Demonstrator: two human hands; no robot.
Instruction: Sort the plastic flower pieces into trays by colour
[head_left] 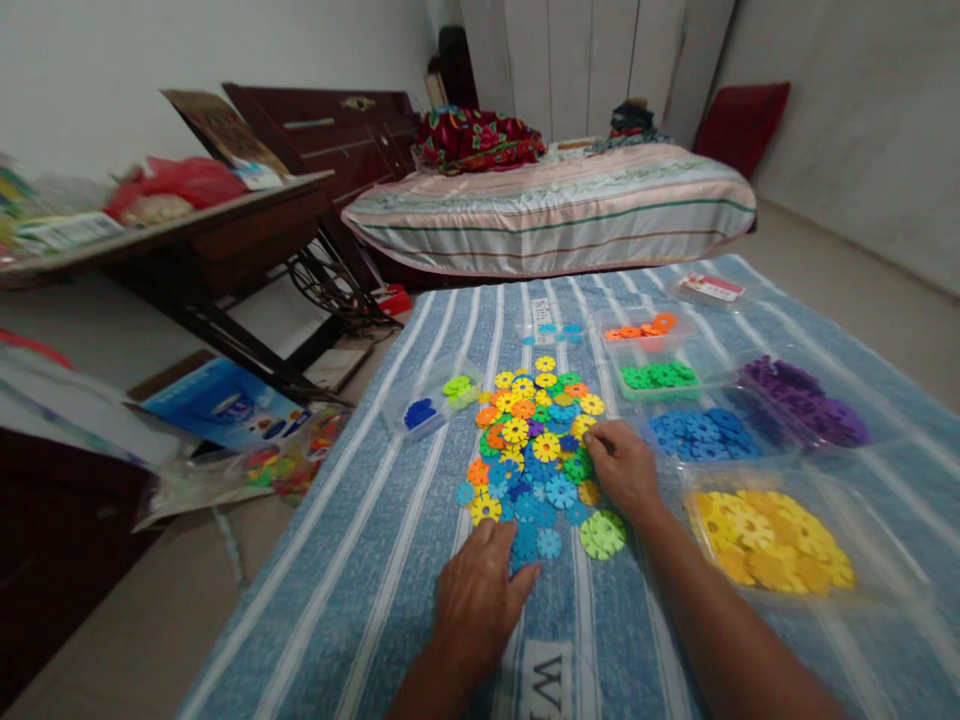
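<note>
A mixed pile of flower-shaped plastic discs (546,446) in yellow, orange, blue and green lies on the striped cloth. My left hand (478,582) rests palm down at the pile's near edge, fingers stretched and thumb apart, its fingertips close to a yellow disc (486,508) and some blue ones. At the right edge of the pile, my right hand (621,468) has its fingers curled together near green and dark blue discs; what they hold, if anything, is hidden. Several light green discs (602,535) lie between the two hands, a little nearer to me.
Right of the pile stand clear boxes of yellow (772,540), blue (701,435), purple (806,400), green (660,376) and orange discs (641,328). A divided box (429,428) holds dark blue and light green discs on the left. Farther back are a bed (555,215) and a sewing-machine table (225,215).
</note>
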